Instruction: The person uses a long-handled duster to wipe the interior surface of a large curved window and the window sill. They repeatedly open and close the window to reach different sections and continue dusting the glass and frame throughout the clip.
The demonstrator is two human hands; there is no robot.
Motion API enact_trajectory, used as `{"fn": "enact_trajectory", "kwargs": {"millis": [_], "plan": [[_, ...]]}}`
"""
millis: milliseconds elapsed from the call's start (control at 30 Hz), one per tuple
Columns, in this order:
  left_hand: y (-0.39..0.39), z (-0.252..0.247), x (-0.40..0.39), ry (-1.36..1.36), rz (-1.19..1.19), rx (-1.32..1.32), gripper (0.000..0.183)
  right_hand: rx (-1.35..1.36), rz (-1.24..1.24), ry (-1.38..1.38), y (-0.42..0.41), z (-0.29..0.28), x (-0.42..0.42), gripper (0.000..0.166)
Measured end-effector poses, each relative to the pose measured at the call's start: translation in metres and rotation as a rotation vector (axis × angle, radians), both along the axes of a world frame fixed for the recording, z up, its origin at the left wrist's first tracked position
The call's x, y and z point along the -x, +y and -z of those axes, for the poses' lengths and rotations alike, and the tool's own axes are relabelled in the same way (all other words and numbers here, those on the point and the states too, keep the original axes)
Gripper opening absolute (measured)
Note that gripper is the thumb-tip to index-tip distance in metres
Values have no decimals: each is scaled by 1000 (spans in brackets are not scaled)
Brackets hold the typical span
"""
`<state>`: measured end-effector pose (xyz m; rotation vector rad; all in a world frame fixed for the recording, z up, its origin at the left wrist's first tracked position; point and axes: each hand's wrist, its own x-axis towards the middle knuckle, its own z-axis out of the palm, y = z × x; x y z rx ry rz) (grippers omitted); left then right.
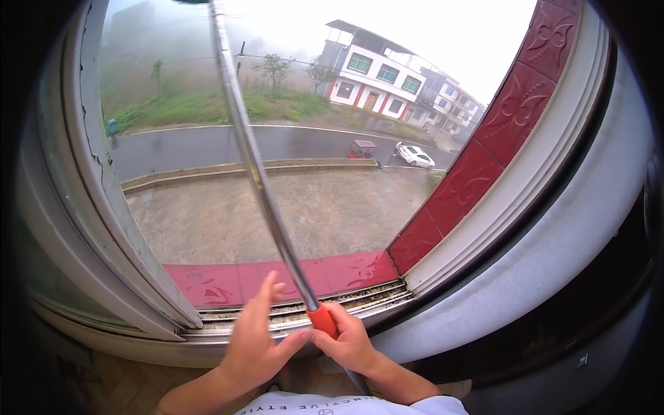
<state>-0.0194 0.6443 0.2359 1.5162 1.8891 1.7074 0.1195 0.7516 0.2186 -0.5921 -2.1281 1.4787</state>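
A long metal telescopic pole (273, 218) slants up and away through the open window, and its far end runs toward the top edge of the view, where a bit of something green shows. My right hand (345, 337) is wrapped around the pole's red collar (322, 320), just inside the sill. Beside it, to the left, my left hand (257, 324) is spread, fingers raised and apart from the pole. Its thumb reaches toward the right hand; whether they touch is hard to tell. Below the right hand the lower shaft (357, 381) continues toward my body.
Dirty metal sliding tracks (363, 307) cross the sill, with wet red tiles (207, 285) beyond. A sliding sash (98, 171) stands at left, a white frame (511, 187) at right. Outside lie a concrete yard (332, 212), a road with a white car (415, 155), and buildings (384, 78).
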Motion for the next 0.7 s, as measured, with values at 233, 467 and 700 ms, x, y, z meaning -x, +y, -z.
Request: {"fn": "enact_trajectory", "kwargs": {"millis": [233, 467, 700], "plan": [[43, 26, -8, -513, 398, 62, 22, -111, -79, 22, 6, 1, -4, 40], [48, -23, 14, -619, 103, -256, 18, -187, 208, -365, -2, 73, -104, 36], [45, -8, -7, -366, 184, -264, 35, 60, 523, -271, -18, 181, -140, 36]]}}
